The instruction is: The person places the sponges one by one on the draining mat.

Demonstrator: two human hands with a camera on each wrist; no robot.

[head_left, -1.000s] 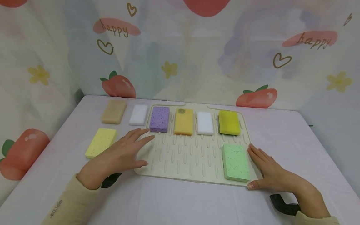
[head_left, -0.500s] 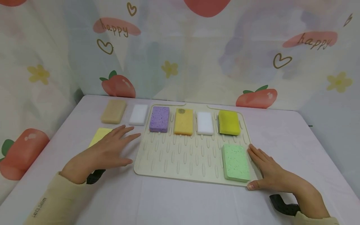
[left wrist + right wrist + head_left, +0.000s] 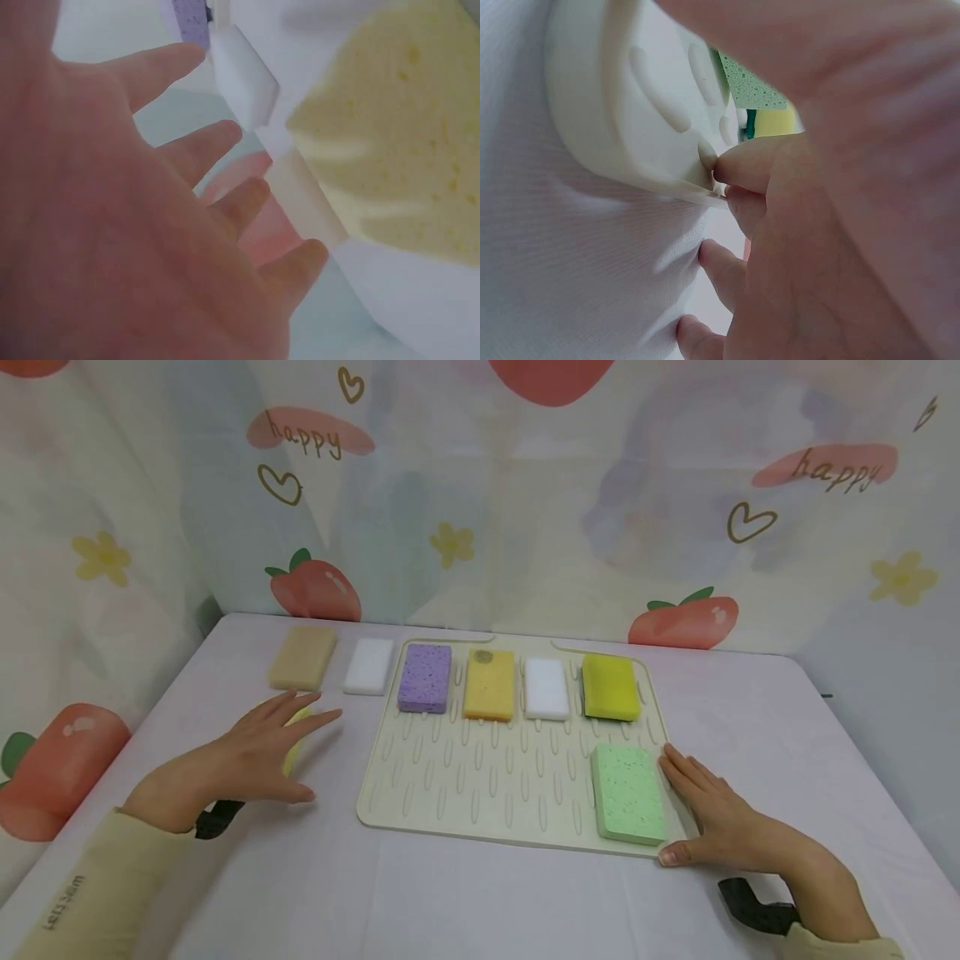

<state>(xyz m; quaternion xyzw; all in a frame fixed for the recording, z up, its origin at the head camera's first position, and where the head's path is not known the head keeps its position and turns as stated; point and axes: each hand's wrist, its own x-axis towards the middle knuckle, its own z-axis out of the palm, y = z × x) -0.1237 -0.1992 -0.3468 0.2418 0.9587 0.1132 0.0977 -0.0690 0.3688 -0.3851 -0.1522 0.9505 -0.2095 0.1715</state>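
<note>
My left hand [image 3: 236,760] is over the pale yellow sponge [image 3: 405,135] on the left of the table, fingers spread and thumb apart, holding nothing. In the head view it covers most of that sponge. My right hand [image 3: 723,814] rests at the right edge of the cream ridged mat [image 3: 465,822], fingertips along the side and thumb at the front corner. The green speckled sponge [image 3: 628,793] lies on the mat close beside it. In the right wrist view the fingers [image 3: 750,161] touch the mat's edge.
Along the mat's back stand a purple sponge [image 3: 425,678], an orange-yellow sponge [image 3: 490,685], a white sponge [image 3: 547,688] and a bright yellow sponge [image 3: 611,687]. Left of the mat lie another white sponge [image 3: 369,666] and a tan block [image 3: 303,657]. A printed cloth [image 3: 510,527] hangs behind.
My left hand has moved left from the mat's left edge to above the pale yellow sponge, covering more of it. The right hand and the mat have stayed put.
</note>
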